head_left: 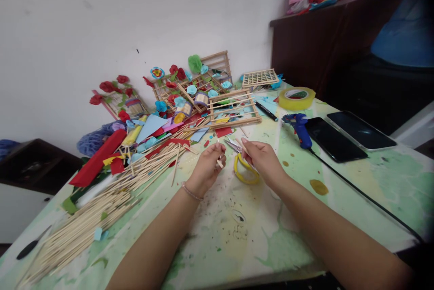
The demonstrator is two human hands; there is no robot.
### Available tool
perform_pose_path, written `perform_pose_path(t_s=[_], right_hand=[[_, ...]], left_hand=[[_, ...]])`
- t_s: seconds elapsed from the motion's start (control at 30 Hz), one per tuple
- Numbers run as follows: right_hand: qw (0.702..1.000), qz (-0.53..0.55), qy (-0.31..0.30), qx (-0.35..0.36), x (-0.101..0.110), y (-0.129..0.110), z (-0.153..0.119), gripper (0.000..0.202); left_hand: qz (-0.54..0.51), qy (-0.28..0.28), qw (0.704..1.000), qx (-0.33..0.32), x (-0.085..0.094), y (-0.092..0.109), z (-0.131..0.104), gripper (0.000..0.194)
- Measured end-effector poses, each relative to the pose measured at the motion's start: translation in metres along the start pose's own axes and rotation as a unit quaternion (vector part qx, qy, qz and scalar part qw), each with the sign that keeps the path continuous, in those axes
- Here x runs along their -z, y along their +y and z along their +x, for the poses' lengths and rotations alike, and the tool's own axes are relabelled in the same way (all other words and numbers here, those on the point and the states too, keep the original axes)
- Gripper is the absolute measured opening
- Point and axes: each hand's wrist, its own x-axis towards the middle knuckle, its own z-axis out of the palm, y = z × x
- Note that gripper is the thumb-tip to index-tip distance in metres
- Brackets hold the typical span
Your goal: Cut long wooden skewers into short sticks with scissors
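"Looks?"
"L grip (206, 166) pinches 1 short pale stick (219, 163), R grip (264, 158) a 2nd stick (239, 142), above mid-tabletop (264, 236)."
"Room?"
"Cloth (210, 254) shows twd near edge; stick pile (91, 220) along L edge, 2 phones (335, 140) nr R."

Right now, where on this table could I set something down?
Try the bare tablecloth between the two phones and the black cord, or the speckled patch between the forearms. It's crowded on the left with thin sticks, at the back with stick frames and paper flowers, and mid-table, where the left hand and right hand hold short sticks by the scissors.
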Motion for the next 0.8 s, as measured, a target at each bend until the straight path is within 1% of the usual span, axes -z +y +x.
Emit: perform_pose_path(t_s=[0.07, 0.13, 0.2, 0.27, 0.4, 0.47, 0.53, 0.6, 0.67, 0.73, 0.8], right_hand=[[0.999, 0.041, -0.028, 0.019, -0.002, 0.001, -0.001, 0.036], [0.995, 0.059, -0.076, 0.038, -0.006, 0.003, -0.004, 0.031], [0.989, 0.048, -0.132, 0.051, -0.011, 0.006, -0.007, 0.038], [0.983, 0.023, -0.166, 0.071, -0.014, 0.009, -0.011, 0.041], [0.979, -0.009, -0.163, 0.126, -0.018, 0.01, -0.015, 0.024], [0.98, -0.016, -0.162, 0.118, -0.019, 0.01, -0.015, 0.022], [0.985, -0.005, -0.153, 0.081, -0.019, 0.009, -0.015, 0.026], [0.989, 0.035, -0.137, 0.046, -0.018, 0.009, -0.014, 0.03], [0.987, 0.083, -0.135, 0.031, -0.016, 0.008, -0.013, 0.032], [0.982, 0.115, -0.149, 0.028, -0.014, 0.006, -0.012, 0.033], [0.977, 0.136, -0.163, 0.025, -0.013, 0.005, -0.012, 0.034]], left_hand=[[-0.071, 0.014, 0.996, 0.043, 0.001, 0.002, 0.001, 0.017], [-0.1, 0.036, 0.992, 0.061, 0.001, 0.0, 0.002, 0.016], [-0.096, 0.055, 0.993, 0.051, 0.001, -0.005, 0.002, 0.017], [-0.085, 0.063, 0.994, 0.034, -0.002, -0.013, 0.001, 0.016], [-0.045, 0.051, 0.997, 0.022, -0.009, -0.03, -0.005, 0.014], [-0.019, 0.041, 0.999, 0.025, -0.011, -0.034, -0.007, 0.013], [0.013, 0.033, 0.999, 0.022, -0.012, -0.034, -0.007, 0.014], [0.05, 0.025, 0.998, -0.013, -0.01, -0.029, -0.006, 0.015], [0.07, 0.01, 0.995, -0.071, -0.008, -0.021, -0.006, 0.019], [0.071, -0.031, 0.991, -0.108, -0.007, -0.011, -0.008, 0.023], [0.067, -0.091, 0.987, -0.111, -0.007, -0.001, -0.01, 0.025]])
